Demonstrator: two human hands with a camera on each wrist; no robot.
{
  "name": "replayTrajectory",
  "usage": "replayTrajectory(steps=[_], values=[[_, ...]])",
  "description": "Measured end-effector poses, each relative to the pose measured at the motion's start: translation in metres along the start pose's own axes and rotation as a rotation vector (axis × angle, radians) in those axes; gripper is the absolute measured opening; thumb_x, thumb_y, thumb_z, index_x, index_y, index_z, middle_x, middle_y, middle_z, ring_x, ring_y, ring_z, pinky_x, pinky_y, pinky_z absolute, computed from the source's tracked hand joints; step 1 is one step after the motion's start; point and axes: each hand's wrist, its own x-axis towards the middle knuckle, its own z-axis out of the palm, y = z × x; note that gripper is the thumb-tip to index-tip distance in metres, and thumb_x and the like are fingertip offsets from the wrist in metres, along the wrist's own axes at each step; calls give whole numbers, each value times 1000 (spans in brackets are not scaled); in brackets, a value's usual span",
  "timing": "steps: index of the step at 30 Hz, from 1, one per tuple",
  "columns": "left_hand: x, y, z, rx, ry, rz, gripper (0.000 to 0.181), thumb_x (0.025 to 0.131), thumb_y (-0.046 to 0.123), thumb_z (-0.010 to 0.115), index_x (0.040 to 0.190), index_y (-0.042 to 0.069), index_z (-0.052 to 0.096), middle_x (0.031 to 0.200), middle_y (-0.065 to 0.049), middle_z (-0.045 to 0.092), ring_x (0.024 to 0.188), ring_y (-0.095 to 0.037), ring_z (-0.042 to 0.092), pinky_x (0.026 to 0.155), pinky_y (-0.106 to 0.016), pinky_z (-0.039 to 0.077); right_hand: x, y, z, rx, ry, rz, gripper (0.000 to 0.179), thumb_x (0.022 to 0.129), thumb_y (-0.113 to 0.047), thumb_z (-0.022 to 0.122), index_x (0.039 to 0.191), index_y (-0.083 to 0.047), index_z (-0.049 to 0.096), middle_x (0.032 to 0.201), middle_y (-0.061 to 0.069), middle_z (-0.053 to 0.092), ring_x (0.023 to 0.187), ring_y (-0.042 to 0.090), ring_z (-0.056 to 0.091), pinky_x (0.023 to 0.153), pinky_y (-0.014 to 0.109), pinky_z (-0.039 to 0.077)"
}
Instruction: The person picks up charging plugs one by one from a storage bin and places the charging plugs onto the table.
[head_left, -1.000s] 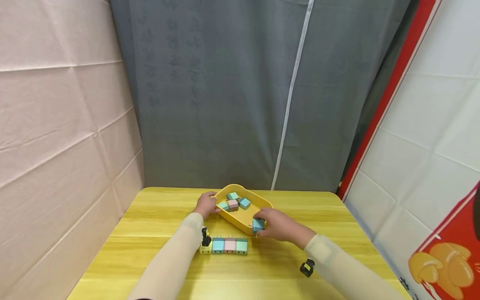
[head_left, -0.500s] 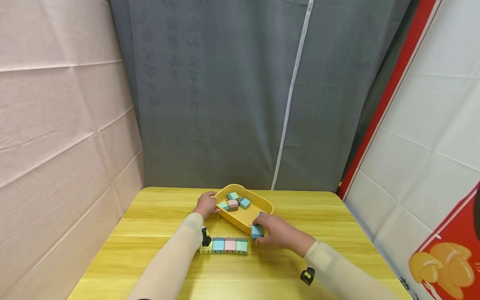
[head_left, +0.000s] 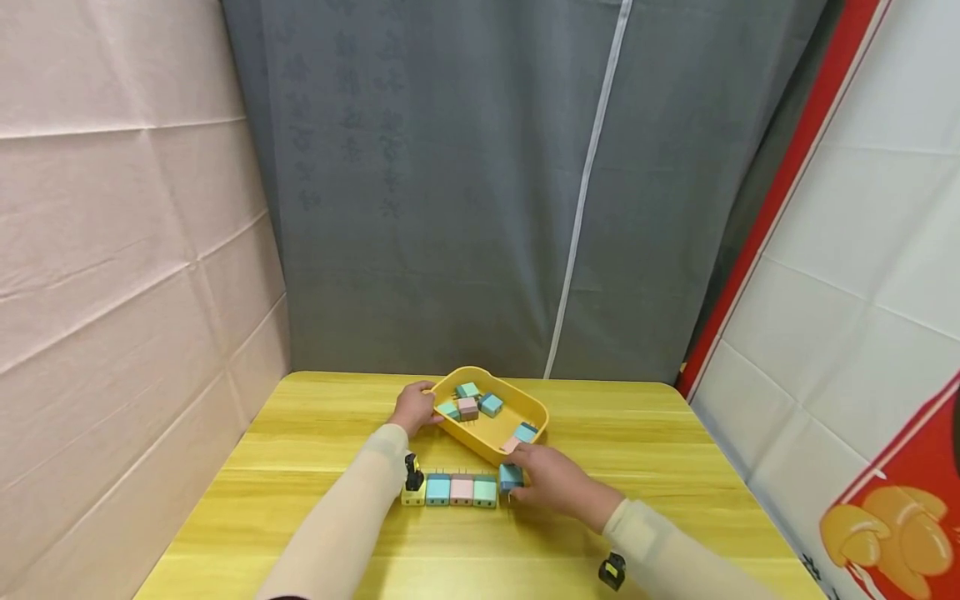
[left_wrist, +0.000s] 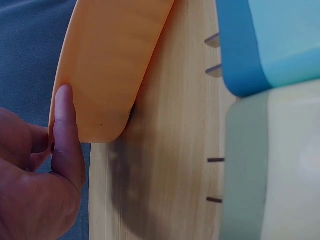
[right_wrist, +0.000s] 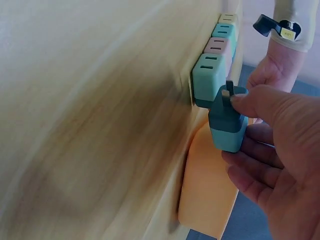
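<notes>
We see two hands over a yellow wood-grained worktop (head_left: 300, 475). The grip of the right hand (head_left: 562, 485) is narrow, thumb and fingers pinching a light blue block (head_left: 511, 477). We find that block just beside the right end of a row of four, close to the near end of the tray; whether it touches its neighbour we cannot tell. In the right wrist view we make out its two prongs (right_wrist: 227, 93), next to the thumb.

From left to right the row holds a yellow block (head_left: 413, 497), a turquoise block (head_left: 437, 492), a pink block (head_left: 461, 492) and a mint block (head_left: 485, 492), side by side. Their slotted faces turn to the near side and their prongs point to the far side. A small black wrist camera (head_left: 413, 472) partly covers the yellow block in our head view.

The grip of the left hand (head_left: 412, 408) is narrow too, holding the left end of a yellow tray (head_left: 491, 429) by its wall. The tray lies beyond the row, slanting from far left to near right. Inside it we count two green blocks (head_left: 468, 390), a dusky pink block (head_left: 467, 408) and a darker blue block (head_left: 491, 405) toward the far left, and a pale blue block (head_left: 527, 432) with a pale pink block (head_left: 512, 444) toward the near right.

Beyond the worktop we see a grey curtain (head_left: 435, 208).
</notes>
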Motion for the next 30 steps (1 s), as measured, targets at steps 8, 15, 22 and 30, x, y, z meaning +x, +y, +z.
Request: replayTrajectory(steps=[8,15,22,30], values=[[0,1,-1,16,2,-6,44,116,9,51,158,0,56,143,-30,60,89,-26,74,78,-34,69,-1,-1,7,-20,27,-28,40,93,-22,91,128,-6,79,117,3,77,99,11,70,90,33,65],[2,-2,0,5,2,-2,43,116,8,50,157,0,58,142,-31,60,88,-26,74,78,-35,69,-1,1,15,-18,28,-22,39,93,-25,92,126,-7,79,117,3,78,100,10,70,92,35,65],[4,-4,2,5,5,4,42,116,9,51,156,0,59,140,-31,61,88,-26,73,76,-33,69,-1,2,21,-12,4,-9,39,94,-27,92,126,-8,80,119,1,78,103,9,70,94,34,64],[5,-3,2,-4,4,-6,42,116,9,52,157,0,58,142,-32,61,86,-25,73,78,-35,69,-1,1,23,6,-26,23,39,95,-28,91,127,-9,80,121,0,78,105,8,70,94,34,64]])
